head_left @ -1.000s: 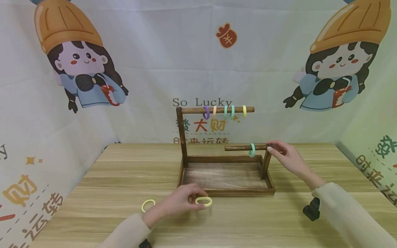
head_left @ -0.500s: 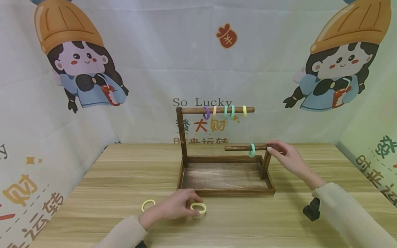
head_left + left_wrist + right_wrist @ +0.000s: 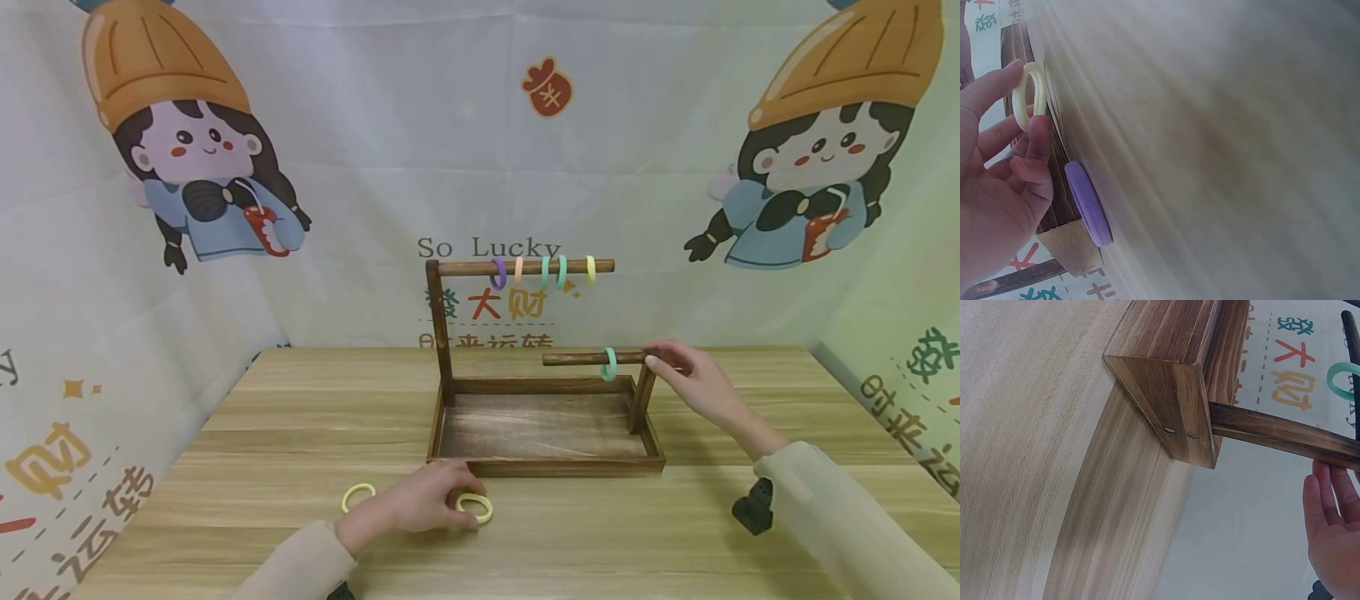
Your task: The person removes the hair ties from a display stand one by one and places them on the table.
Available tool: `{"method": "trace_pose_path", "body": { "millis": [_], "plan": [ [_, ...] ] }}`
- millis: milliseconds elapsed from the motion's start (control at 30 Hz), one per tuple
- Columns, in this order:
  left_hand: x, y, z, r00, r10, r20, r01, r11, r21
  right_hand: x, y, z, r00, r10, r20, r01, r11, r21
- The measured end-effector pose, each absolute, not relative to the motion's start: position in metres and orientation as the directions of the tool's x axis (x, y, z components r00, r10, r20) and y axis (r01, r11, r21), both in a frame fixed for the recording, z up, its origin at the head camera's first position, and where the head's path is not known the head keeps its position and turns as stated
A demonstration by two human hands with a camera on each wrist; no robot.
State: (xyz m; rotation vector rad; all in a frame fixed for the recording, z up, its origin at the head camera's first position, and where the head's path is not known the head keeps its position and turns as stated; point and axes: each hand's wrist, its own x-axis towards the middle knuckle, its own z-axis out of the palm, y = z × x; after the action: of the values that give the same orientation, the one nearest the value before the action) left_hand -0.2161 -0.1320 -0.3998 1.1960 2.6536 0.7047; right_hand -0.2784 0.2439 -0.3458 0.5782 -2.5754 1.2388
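Observation:
My left hand (image 3: 435, 497) pinches a pale yellow ring (image 3: 1039, 94) between thumb and fingers, low over the table in front of a dark wooden stand (image 3: 547, 468). In the left wrist view a purple ring (image 3: 1089, 203) lies by the stand's tray; my left hand hides it in the head view. My right hand (image 3: 693, 379) grips the top of the stand's short post (image 3: 1285, 437), where the lower bar begins. A mint green ring (image 3: 610, 364) hangs on that lower bar. Another yellow ring (image 3: 357, 497) is on the table, left of my left hand.
The stand's upper bar (image 3: 465, 268) carries several rings: a purple ring (image 3: 499, 273), a peach ring (image 3: 519, 268), two mint green rings (image 3: 562, 272) and a yellow ring (image 3: 591, 269). A printed cloth (image 3: 390, 167) hangs behind the wooden table (image 3: 300, 417).
My left hand has moved down and slightly left, toward the front of the table, with the yellow ring in its fingers. My right hand has stayed on the post.

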Motion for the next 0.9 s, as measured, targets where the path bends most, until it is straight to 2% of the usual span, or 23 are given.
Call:
{"method": "trace_pose_path", "body": {
  "millis": [567,733,900],
  "plan": [
    [-0.217,-0.133,-0.399,-0.668,0.74,0.076,0.682,0.568,0.461,-0.278,0.244,-0.345,-0.892,-0.256,0.373,-0.451,0.562,-0.693],
    [-0.219,-0.126,-0.394,-0.663,0.736,0.137,0.694,0.534,0.483,-0.278,0.244,-0.345,-0.891,-0.258,0.373,-0.452,0.562,-0.692],
    [-0.224,-0.113,-0.387,-0.635,0.725,0.267,0.737,0.464,0.492,-0.278,0.244,-0.345,-0.895,-0.253,0.367,-0.445,0.565,-0.695]
  ]
}}
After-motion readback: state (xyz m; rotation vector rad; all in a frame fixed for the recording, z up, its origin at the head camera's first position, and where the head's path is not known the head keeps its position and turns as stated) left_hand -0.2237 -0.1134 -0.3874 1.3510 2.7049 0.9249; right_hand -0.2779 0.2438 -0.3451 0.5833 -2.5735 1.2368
